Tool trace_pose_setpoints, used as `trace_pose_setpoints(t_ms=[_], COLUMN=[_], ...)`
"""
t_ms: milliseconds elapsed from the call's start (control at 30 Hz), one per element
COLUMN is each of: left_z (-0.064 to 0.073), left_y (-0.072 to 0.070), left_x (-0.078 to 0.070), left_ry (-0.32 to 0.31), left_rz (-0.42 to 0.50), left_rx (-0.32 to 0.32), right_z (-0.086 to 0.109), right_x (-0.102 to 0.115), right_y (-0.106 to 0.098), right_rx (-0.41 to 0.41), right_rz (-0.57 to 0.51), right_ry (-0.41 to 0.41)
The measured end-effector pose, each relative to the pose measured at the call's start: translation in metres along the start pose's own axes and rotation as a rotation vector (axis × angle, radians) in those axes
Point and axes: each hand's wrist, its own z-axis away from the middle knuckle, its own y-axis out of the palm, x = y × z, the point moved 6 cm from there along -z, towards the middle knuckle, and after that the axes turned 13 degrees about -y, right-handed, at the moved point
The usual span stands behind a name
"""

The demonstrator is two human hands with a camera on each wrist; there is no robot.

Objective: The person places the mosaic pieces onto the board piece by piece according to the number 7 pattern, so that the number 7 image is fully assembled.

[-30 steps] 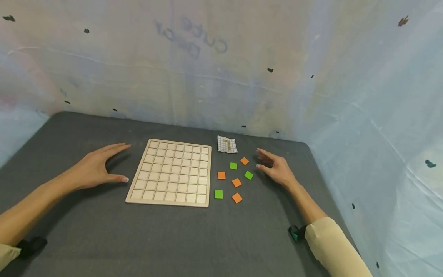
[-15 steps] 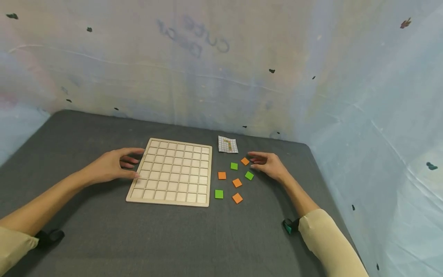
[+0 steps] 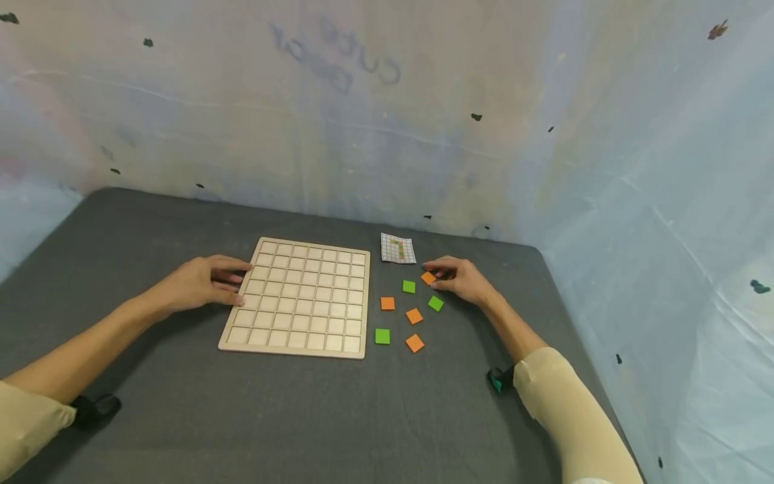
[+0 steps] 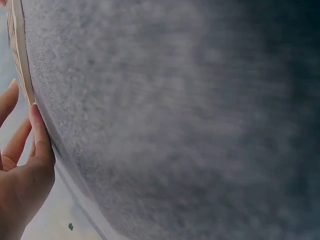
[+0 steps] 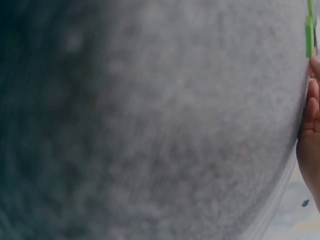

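A pale wooden grid board (image 3: 305, 299) lies on the dark cloth. My left hand (image 3: 196, 286) rests at its left edge, thumb tip on the rim and fingers loosely bent; the left wrist view shows the thumb against the board's edge (image 4: 22, 60). My right hand (image 3: 462, 277) bends over the farthest orange square tile (image 3: 428, 277), index finger beyond it and thumb at its near side. Close by lie a green tile (image 3: 435, 303) and another green tile (image 3: 408, 287). In the right wrist view only part of the right hand (image 5: 311, 130) shows, near a green tile (image 5: 309, 37).
Between board and right hand lie more loose tiles, including an orange tile (image 3: 388, 304), an orange tile (image 3: 414, 343) and a green tile (image 3: 382, 336). A small printed grid card (image 3: 398, 249) lies behind them. A hanging sheet (image 3: 387, 121) borders the table (image 3: 290, 417).
My left hand has come right onto the board's left edge. My right hand has moved left to the farthest orange tile, its fingers now around it. Board and tiles keep their places.
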Motion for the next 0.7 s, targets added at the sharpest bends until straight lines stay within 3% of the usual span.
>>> trace_pose_setpoints(t_ms=[200,700], left_z=[-0.0034,0.0006], left_y=[0.0000,0.0016], left_x=[-0.0018,-0.0080], left_ry=[-0.008,-0.021], left_rz=[-0.061,-0.060], left_rx=[-0.031,-0.049], right_z=[0.0000,-0.0009], right_x=[-0.0035,0.0040], right_y=[0.0006,0.0015], right_rx=[-0.014,-0.089], right_rz=[0.031,0.080], right_ry=[0.034,0.128])
